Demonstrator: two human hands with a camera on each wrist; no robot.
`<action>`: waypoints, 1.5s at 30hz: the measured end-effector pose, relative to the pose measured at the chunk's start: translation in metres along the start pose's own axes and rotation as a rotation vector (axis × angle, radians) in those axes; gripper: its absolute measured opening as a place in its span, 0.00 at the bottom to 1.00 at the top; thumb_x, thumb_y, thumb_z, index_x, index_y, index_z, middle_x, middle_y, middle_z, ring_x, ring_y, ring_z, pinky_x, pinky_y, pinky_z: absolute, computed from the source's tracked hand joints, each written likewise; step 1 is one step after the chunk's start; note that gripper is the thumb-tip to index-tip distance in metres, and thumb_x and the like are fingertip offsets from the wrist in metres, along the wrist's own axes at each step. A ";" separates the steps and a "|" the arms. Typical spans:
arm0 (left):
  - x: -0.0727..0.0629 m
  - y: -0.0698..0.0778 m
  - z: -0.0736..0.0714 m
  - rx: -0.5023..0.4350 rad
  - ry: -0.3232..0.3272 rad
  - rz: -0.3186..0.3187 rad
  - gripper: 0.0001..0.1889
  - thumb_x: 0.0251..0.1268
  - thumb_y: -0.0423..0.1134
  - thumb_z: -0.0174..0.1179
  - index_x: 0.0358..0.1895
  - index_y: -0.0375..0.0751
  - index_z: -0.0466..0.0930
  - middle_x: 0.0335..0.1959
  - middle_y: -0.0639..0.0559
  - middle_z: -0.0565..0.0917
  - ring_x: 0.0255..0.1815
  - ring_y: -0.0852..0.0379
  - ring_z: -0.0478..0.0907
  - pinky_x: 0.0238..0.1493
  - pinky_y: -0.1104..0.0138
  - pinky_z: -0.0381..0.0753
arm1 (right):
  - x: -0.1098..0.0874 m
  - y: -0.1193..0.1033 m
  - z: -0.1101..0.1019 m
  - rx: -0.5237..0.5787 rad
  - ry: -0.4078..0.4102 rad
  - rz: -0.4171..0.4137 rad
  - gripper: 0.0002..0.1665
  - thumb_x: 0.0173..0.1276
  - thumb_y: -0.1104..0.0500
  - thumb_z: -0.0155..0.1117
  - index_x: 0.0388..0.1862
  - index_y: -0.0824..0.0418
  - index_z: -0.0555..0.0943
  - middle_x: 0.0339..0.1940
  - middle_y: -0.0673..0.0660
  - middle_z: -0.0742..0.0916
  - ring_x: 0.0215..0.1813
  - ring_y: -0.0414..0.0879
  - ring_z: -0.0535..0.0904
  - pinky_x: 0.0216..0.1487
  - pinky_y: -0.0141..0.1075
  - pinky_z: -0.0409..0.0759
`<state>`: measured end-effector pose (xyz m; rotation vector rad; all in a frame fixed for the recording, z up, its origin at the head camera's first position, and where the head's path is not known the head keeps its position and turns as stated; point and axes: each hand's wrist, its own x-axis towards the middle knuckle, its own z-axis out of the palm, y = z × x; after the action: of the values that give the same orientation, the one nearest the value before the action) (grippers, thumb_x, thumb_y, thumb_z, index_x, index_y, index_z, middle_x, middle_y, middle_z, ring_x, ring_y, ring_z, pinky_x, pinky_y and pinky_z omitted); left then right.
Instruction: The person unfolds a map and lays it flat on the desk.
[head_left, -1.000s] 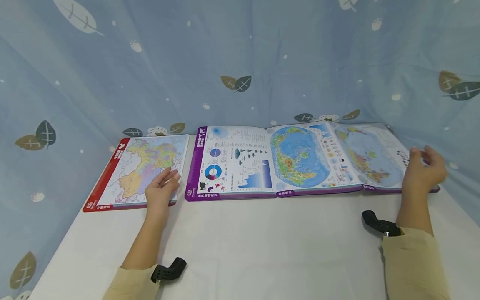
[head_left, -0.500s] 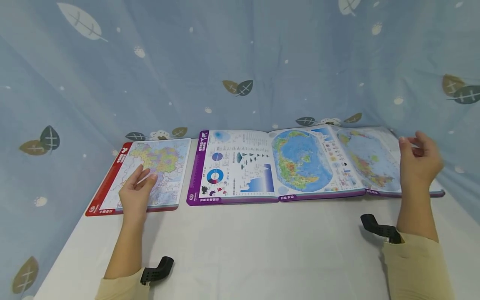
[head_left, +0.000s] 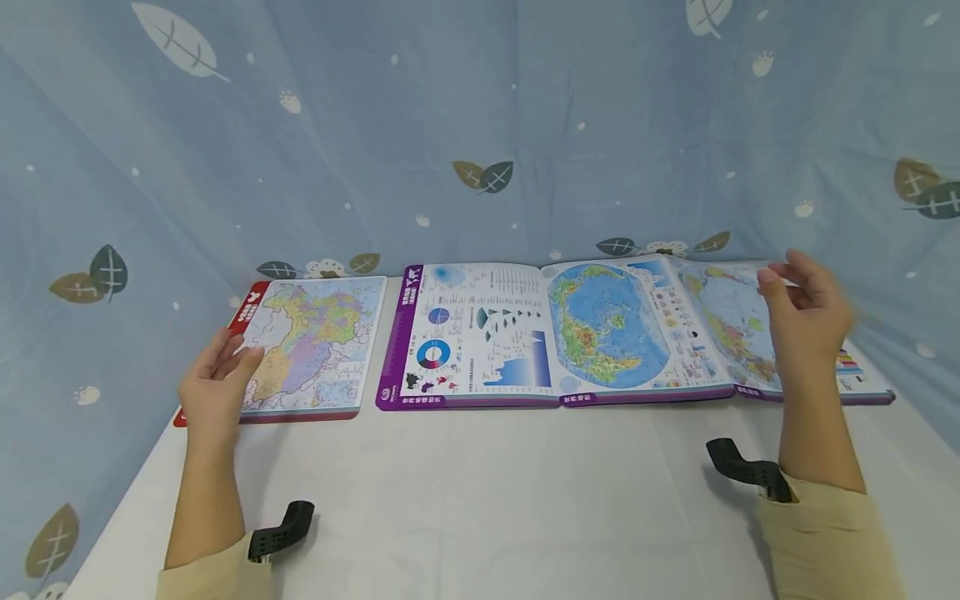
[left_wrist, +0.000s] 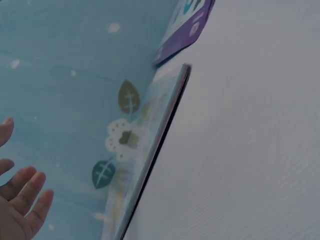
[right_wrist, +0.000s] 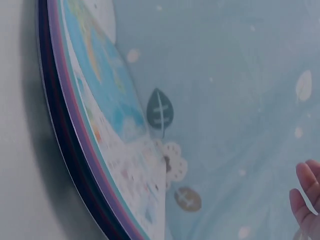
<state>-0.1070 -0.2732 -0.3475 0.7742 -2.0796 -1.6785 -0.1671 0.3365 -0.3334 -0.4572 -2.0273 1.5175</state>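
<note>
A red-edged map [head_left: 330, 333] lies flat at the table's left in the head view. My left hand [head_left: 213, 387] hovers by its left edge with fingers loosely bent, holding nothing; the left wrist view shows that hand [left_wrist: 25, 205] apart from the map [left_wrist: 157, 135]. To the right, a purple-edged fold-out map [head_left: 480, 333] lies spread in three panels. Over its right panel is my right hand [head_left: 813, 317], fingers relaxed, hiding part of that panel. Nothing is in it, and the right wrist view has this hand [right_wrist: 310, 195] away from the pages [right_wrist: 110, 115].
A blue curtain [head_left: 480, 108] with a leaf pattern hangs right behind both maps. White cloth [head_left: 480, 500] covers the table in front of them. A black camera mount [head_left: 281, 532] sticks out from the left cuff, and another mount [head_left: 750, 471] from the right one.
My left hand has moved left across the red-edged map, from its right side to its left edge. My right hand has risen and shifted left over the purple map's right panel.
</note>
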 end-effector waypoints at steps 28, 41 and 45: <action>0.023 -0.058 -0.054 0.196 0.066 -0.160 0.44 0.61 0.57 0.58 0.74 0.67 0.39 0.77 0.62 0.45 0.77 0.55 0.40 0.72 0.56 0.54 | -0.048 -0.018 0.041 -0.142 -0.199 -0.333 0.25 0.69 0.50 0.60 0.65 0.48 0.73 0.58 0.50 0.81 0.46 0.27 0.72 0.47 0.19 0.71; 0.032 -0.077 -0.066 0.570 0.049 -0.087 0.45 0.64 0.58 0.53 0.76 0.46 0.37 0.75 0.36 0.47 0.73 0.32 0.44 0.68 0.36 0.49 | -0.092 -0.019 0.094 0.030 -0.473 -0.567 0.23 0.65 0.66 0.63 0.60 0.58 0.78 0.52 0.58 0.84 0.42 0.27 0.76 0.40 0.17 0.75; 0.033 -0.081 -0.065 0.567 0.041 -0.092 0.45 0.64 0.58 0.53 0.76 0.47 0.37 0.75 0.37 0.47 0.74 0.32 0.44 0.67 0.37 0.53 | -0.110 -0.020 0.112 0.019 -0.569 -0.518 0.22 0.66 0.61 0.63 0.60 0.57 0.78 0.53 0.56 0.84 0.43 0.33 0.78 0.44 0.26 0.78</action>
<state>-0.0797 -0.3556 -0.4130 1.0676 -2.5535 -1.0936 -0.1491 0.1821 -0.3619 0.5404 -2.2894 1.4250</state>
